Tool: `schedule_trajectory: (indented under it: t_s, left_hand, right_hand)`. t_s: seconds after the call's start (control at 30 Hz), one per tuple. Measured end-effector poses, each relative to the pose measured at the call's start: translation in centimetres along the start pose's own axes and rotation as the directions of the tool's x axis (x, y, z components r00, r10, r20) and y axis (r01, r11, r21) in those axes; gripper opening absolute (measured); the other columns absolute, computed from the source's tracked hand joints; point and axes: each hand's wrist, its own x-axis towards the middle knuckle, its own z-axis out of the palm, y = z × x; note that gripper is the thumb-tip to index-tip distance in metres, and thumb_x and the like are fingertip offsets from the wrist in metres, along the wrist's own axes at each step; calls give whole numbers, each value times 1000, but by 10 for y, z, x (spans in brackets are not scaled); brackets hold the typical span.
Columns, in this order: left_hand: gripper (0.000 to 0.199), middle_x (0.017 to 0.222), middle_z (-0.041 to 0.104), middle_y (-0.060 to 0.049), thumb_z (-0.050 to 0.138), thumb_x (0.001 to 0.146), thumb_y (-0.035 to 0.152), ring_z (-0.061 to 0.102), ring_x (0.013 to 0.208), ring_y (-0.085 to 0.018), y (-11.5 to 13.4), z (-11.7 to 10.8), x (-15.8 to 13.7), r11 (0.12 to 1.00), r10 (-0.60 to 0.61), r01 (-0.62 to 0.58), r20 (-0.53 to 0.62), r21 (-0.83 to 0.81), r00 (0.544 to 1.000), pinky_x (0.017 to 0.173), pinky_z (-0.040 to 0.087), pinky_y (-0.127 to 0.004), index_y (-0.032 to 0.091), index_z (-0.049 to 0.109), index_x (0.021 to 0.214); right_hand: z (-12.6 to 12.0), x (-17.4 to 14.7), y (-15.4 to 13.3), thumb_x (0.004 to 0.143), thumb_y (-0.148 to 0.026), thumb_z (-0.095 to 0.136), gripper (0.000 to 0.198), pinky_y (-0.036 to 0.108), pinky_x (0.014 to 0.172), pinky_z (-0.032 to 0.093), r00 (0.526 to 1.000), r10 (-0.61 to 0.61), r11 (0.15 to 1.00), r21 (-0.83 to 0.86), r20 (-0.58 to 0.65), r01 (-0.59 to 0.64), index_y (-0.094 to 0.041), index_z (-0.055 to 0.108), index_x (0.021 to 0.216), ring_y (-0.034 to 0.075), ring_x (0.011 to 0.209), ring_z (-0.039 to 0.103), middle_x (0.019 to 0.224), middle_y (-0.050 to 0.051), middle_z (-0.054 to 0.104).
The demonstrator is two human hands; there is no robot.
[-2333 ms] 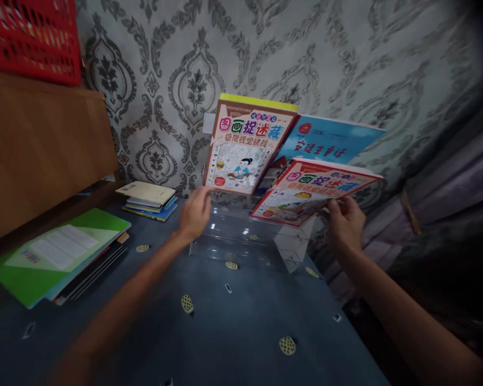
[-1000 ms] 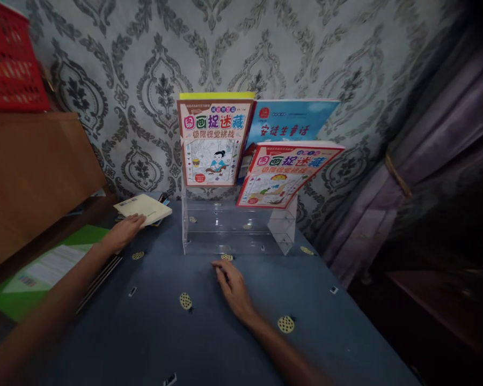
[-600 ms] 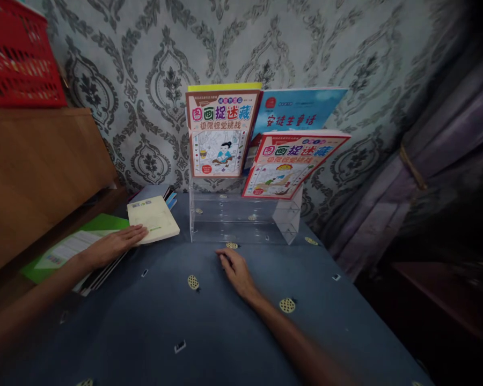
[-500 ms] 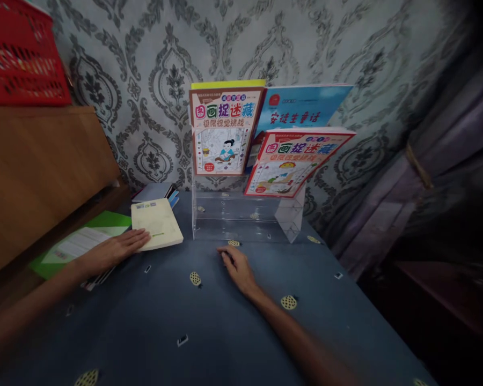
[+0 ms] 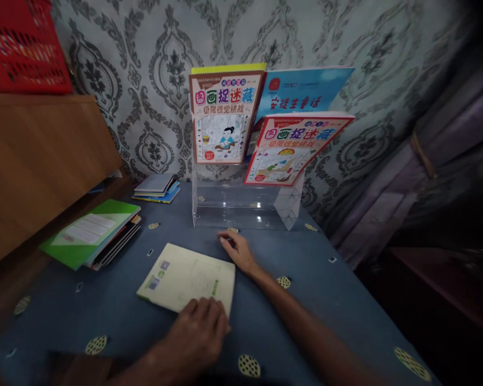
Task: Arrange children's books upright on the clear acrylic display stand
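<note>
A pale cream book [image 5: 191, 273] lies at an angle on the blue table cover, its printed face up. At its near right corner my left hand [image 5: 199, 327] is closed, with bent fingers over the edge and the thumb out of sight. My right hand [image 5: 237, 252] rests on the cover just beyond the book's far right corner. It is empty, its index finger stretched forward and the others loosely curled. In front of it stands a clear acrylic book rack [image 5: 235, 217]. The rack's upper part holds a brown-bordered picture book [image 5: 225, 120], a red-bordered picture book [image 5: 293, 150] and a blue book [image 5: 298, 88].
Left of the cream book is a pile with a green book [image 5: 92, 230] on top. A smaller stack of books [image 5: 156, 187] sits near the wall. A wooden cabinet [image 5: 44, 166] carries a red basket [image 5: 24, 48] at the left. A curtain [image 5: 386, 203] hangs at the right.
My left hand has brought the cream book from beside the green book towards me and to the right, turning it. My right hand has stayed nearly still. The view has tilted slightly down.
</note>
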Motion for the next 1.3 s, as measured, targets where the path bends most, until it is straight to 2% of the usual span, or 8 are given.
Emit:
schedule_trajectory:
  t_s: [0.1,0.2,0.43,0.53,0.77,1.0,1.2,1.3]
  left_hand:
    - [34,109,74,-16,51,102,31,69,94,-22,44,11,35,994,-87,84,-30,-77,996,73,55,-32,8,65,122]
    - [38,122,70,-18,53,101,36,67,104,-25,56,24,56,981,-125,124,7,-146,992,80,56,-36,7,66,123]
    - [36,124,72,-15,49,95,12,60,127,-29,-1,52,39,937,-270,302,183,-178,945,111,44,-51,16,67,126]
    - [46,134,68,-14,40,92,4,58,132,-28,-28,63,19,928,-343,363,189,-87,920,112,44,-53,18,68,126]
    - [51,143,62,-16,30,98,23,59,132,-31,-73,60,-41,861,-497,508,217,9,840,103,52,-54,14,63,136]
    - [53,138,65,-18,24,100,18,64,127,-27,-72,57,-49,817,-573,576,131,11,809,99,56,-45,10,65,132]
    - [47,132,69,-15,30,101,21,67,122,-25,-69,68,-50,791,-610,608,-17,-70,792,101,56,-42,13,67,129]
    - [48,135,68,-16,31,99,20,64,126,-28,-69,64,-52,777,-623,620,5,-110,782,103,55,-46,10,65,131]
  right_hand:
    - [-10,2,2,94,-37,51,28,35,77,55,999,26,998,59,24,-27,-19,70,104,21,85,70,95,8,75]
    - [-9,-2,-3,96,-35,50,27,34,79,55,998,-4,998,61,63,0,-19,70,106,20,85,70,96,7,75]
    - [23,-27,-36,104,-28,42,31,37,101,50,957,-118,989,-54,264,137,-20,66,121,20,112,66,117,8,73]
    - [25,-33,-44,106,-30,40,36,37,108,47,941,-87,984,-119,328,132,-20,57,137,20,124,61,132,10,67]
    - [15,-39,-54,106,-34,44,40,40,112,44,914,-52,954,-249,402,164,-16,53,141,24,132,55,137,14,63]
    - [17,-42,-59,105,-32,49,43,40,116,41,882,-128,888,-343,454,306,-13,52,143,24,139,50,146,16,58]
    - [54,-54,-77,104,-42,50,58,44,126,27,744,-220,803,-316,631,505,-10,41,152,24,151,36,158,18,44]
    - [70,-59,-84,102,-46,52,69,46,127,26,729,-210,800,-314,652,511,-5,35,154,26,154,29,160,22,38]
